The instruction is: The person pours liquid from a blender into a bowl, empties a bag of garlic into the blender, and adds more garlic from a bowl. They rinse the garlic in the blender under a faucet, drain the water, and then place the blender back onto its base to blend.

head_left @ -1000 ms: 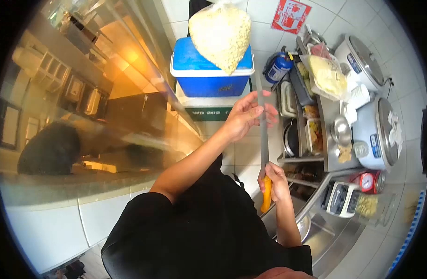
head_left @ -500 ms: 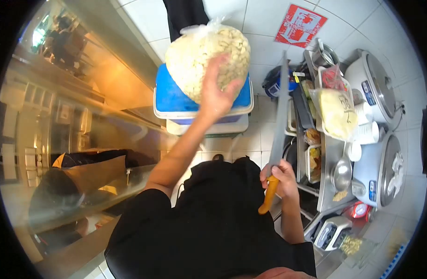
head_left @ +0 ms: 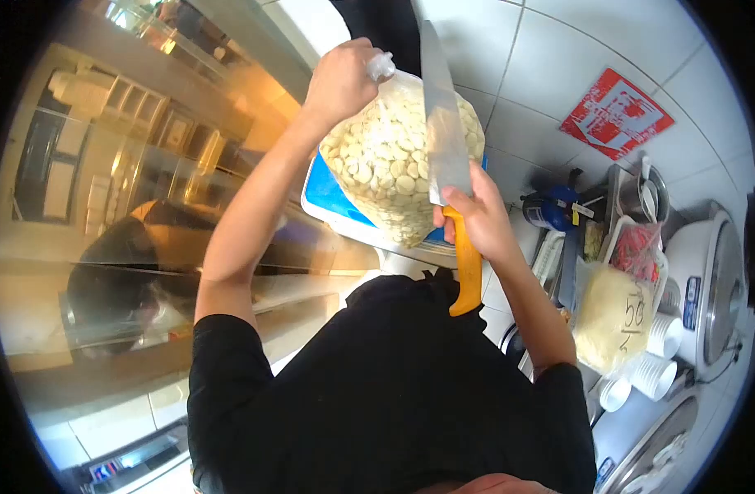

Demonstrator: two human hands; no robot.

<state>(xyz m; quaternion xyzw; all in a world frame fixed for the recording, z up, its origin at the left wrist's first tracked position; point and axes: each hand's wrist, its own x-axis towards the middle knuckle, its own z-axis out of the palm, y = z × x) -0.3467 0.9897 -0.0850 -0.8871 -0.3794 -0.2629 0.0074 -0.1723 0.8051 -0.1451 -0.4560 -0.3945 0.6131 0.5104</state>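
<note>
A big clear plastic bag of pale peeled garlic cloves (head_left: 377, 152) rests on a blue-and-white cooler box (head_left: 328, 193). My left hand (head_left: 342, 81) is closed round the bag's gathered neck, and a twist of plastic pokes out past the fist. In my right hand (head_left: 486, 216) is a large knife (head_left: 450, 144) with a yellow-orange handle, gripped where the handle meets the blade. Its wide blade points away from me and overlaps the right part of the bag in this view.
On the right, a shelf holds a bag of pale yellow food (head_left: 612, 317), stacked white cups (head_left: 655, 375) and a metal pot (head_left: 645, 198). Large white cookers (head_left: 706, 280) stand beyond. A blue canister (head_left: 550, 210) sits by the tiled wall (head_left: 591, 49). Glass panels (head_left: 147, 272) line the left.
My left hand went from lying open against the bag to gripping its neck. My right hand brought the knife leftward and up from beside my body to the bag. The view has shifted.
</note>
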